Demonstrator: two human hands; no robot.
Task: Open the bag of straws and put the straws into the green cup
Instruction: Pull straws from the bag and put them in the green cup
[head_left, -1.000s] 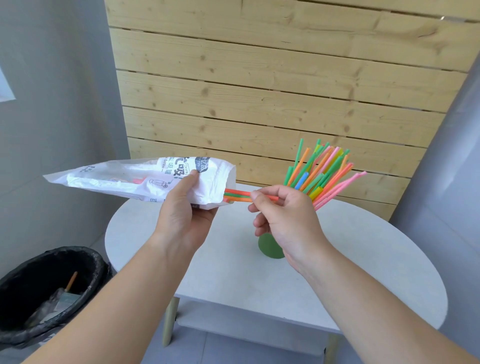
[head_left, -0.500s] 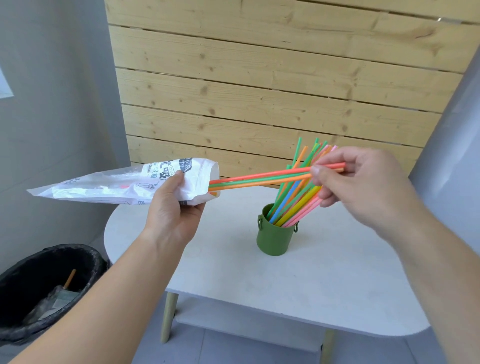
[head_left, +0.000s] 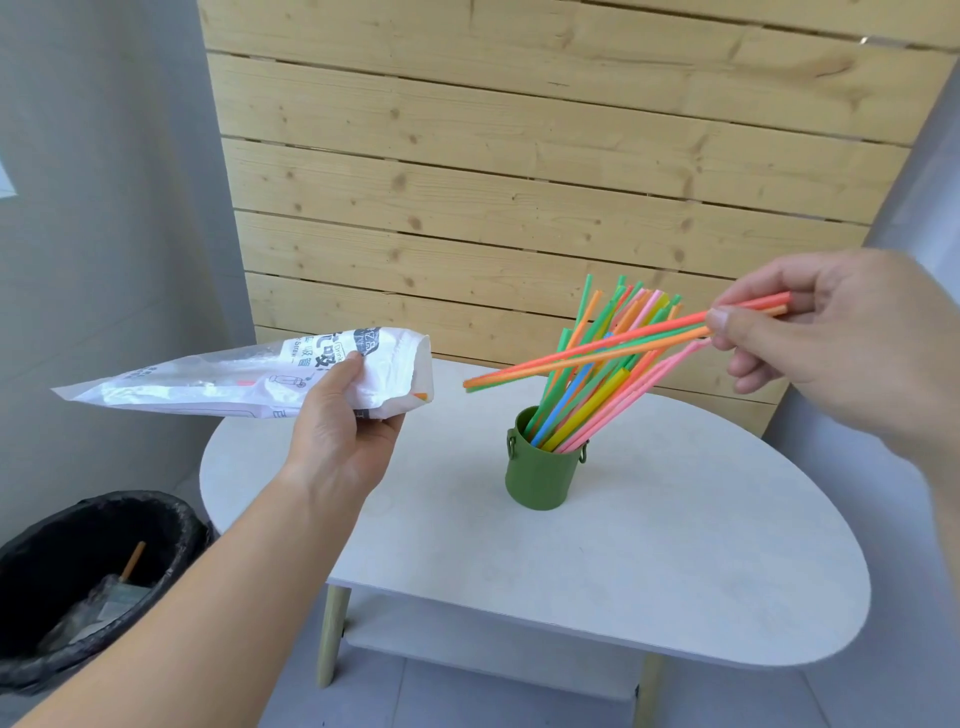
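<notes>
Straws (head_left: 587, 356) out in the open air: a few of them, red, green and orange, pinched at their far ends between the thumb and fingers of my right hand (head_left: 852, 353), up at three o'clock in my view. Their free ends slope down toward eight o'clock and hang just off the mouth of the straw bag (head_left: 208, 379) without touching it.

My left hand (head_left: 343, 415) grips that bag near its open end, thumb on top over the print and fingers curled beneath. The bag lies nearly level, its closed end out at nine o'clock. An orange straw tip (head_left: 420, 396) peeks from the mouth.

Dead centre stands the green cup (head_left: 540, 467), upright on the white table (head_left: 675, 545), right below the held straws. It holds a standing bunch (head_left: 597, 410) of pink, yellow, blue, green and orange straws leaning toward one o'clock, and the held ones cross in front of it.

At seven o'clock on the floor sits a black-lined bin (head_left: 78, 571) with rubbish inside. A wooden plank wall (head_left: 519, 156) fills twelve o'clock.
</notes>
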